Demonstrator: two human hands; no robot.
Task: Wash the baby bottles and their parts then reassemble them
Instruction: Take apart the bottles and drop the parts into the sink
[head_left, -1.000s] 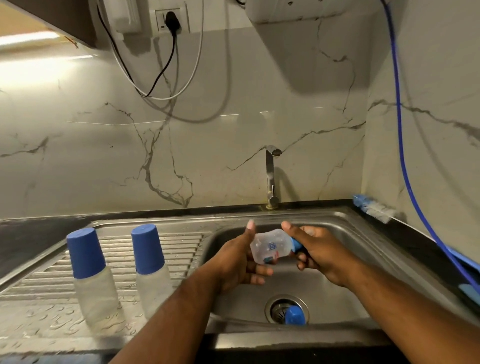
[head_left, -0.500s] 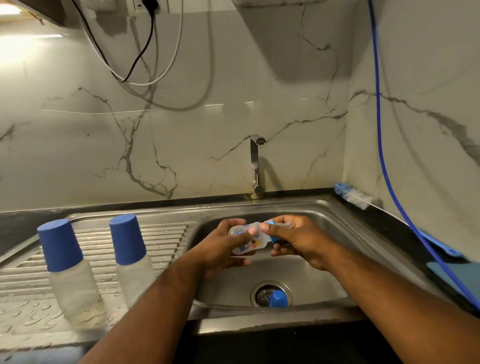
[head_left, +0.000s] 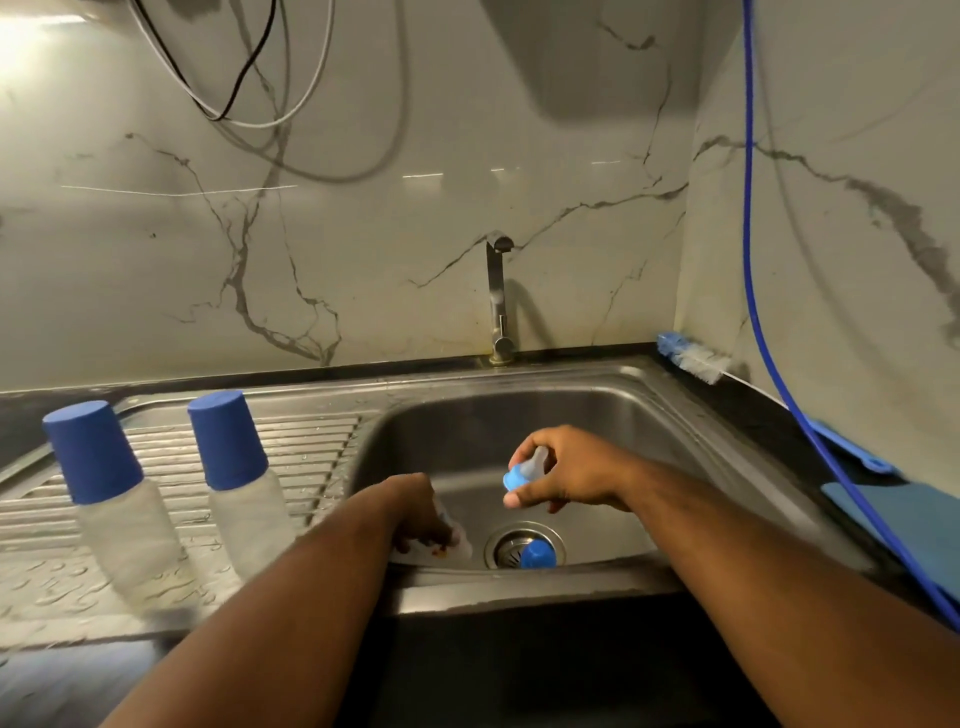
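My left hand (head_left: 418, 512) grips a clear baby bottle body (head_left: 452, 543) low in the sink basin (head_left: 597, 415), near the front wall. Above the basin, my right hand (head_left: 566, 475) pinches the blue collar with its clear teat (head_left: 522, 470), separated from the bottle. A blue cap (head_left: 537, 553) lies on the drain strainer. Two capped bottles (head_left: 111, 499) (head_left: 241, 478) with blue caps stand on the ribbed drainboard at the left.
The tap (head_left: 498, 299) stands behind the basin, with no water running. A bottle brush (head_left: 691, 358) lies on the dark counter at the back right. A blue hose (head_left: 753, 291) hangs down the right wall over a blue mat (head_left: 893, 519).
The hands have come apart: the collar and teat went up with my right hand, and my left hand lowered the bottle body into the basin. The camera tilted downward.
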